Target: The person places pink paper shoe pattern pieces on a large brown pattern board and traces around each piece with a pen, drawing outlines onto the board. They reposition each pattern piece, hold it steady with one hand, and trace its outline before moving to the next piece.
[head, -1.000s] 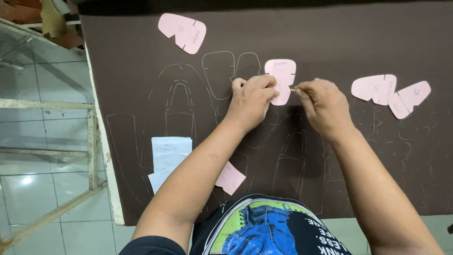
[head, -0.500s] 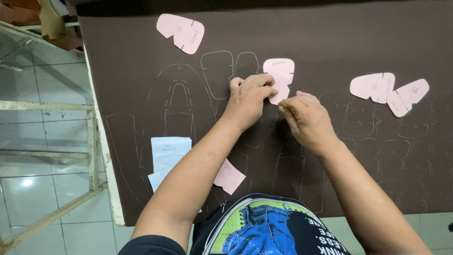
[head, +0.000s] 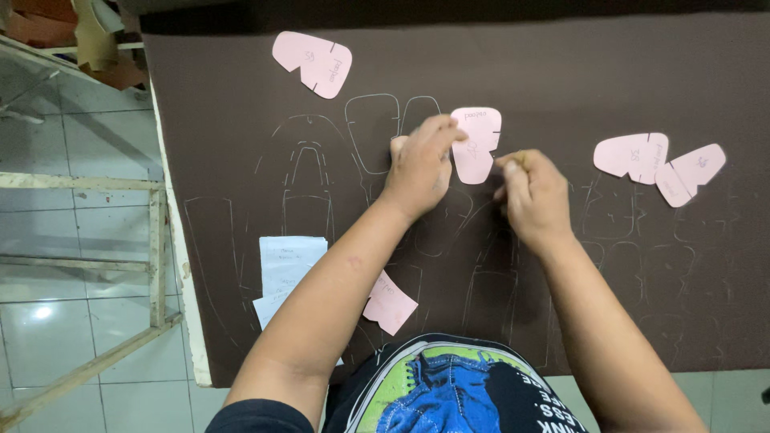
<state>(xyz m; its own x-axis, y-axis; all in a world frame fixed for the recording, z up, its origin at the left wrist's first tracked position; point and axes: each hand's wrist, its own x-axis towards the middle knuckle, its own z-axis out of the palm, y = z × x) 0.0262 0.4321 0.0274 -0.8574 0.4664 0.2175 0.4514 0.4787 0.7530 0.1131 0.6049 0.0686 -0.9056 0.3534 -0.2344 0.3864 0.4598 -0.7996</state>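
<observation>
A dark brown sheet of material (head: 529, 72) covers the table, marked with many pale traced outlines. My left hand (head: 419, 164) presses a pink paper pattern piece (head: 475, 144) flat on the sheet, fingers on its left edge. My right hand (head: 531, 195) is just right of that piece, fingers pinched around a thin marking tool whose tip touches the pattern's right edge; the tool is mostly hidden.
More pink pattern pieces lie on the sheet: one at the top left (head: 314, 61), two at the right (head: 632, 155) (head: 690, 173), one small near my body (head: 391, 304). White paper slips (head: 287, 269) lie at the left. A wooden frame (head: 156, 256) stands beside the table's left edge.
My right hand moved down from the pattern's right edge, then back up to its lower right side. My left hand kept the pattern pressed in place.
</observation>
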